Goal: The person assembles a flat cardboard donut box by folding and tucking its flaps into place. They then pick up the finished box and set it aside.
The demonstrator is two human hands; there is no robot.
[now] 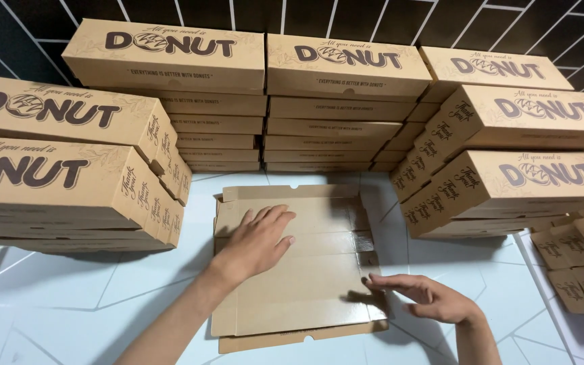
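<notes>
- The flat cardboard box blank (299, 263) I'm working on lies unfolded on the white tabletop (69, 297), plain brown inner side up.
- Crease lines cross it; side flaps lie flat along its right edge.
- On the tabletop it sits centred, just in front of the stacked boxes.

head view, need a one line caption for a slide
Left hand flat on an unfolded cardboard blank, right hand at its right edge, stacked brown boxes around.

Your head camera looked steeply down, close over the tabletop (69, 297). It faced the stacked boxes (343, 101) ahead.
</notes>
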